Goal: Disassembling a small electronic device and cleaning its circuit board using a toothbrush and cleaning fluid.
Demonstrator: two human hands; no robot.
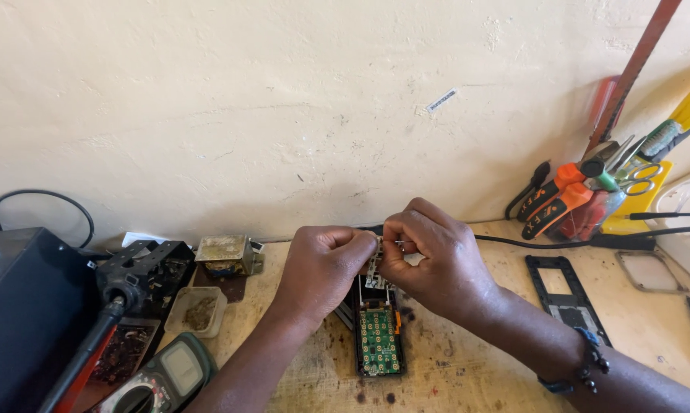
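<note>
An opened mobile phone (379, 336) lies on the wooden bench with its green keypad circuit board facing up. My left hand (322, 264) and my right hand (429, 256) meet just above its top end. Between the fingertips of both hands is a small pale part (374, 268) that stands up from the phone's upper end. The right hand also pinches a thin metal piece (401, 243) near it; what it is cannot be told. A beaded bracelet (586, 367) is on my right wrist.
A multimeter (161, 375) and a soldering iron stand (142, 275) sit at the left by a black box (24, 306). A small tray (198, 310) is nearby. A black phone frame (563, 294) lies at the right. A pot of tools (589, 195) stands against the wall.
</note>
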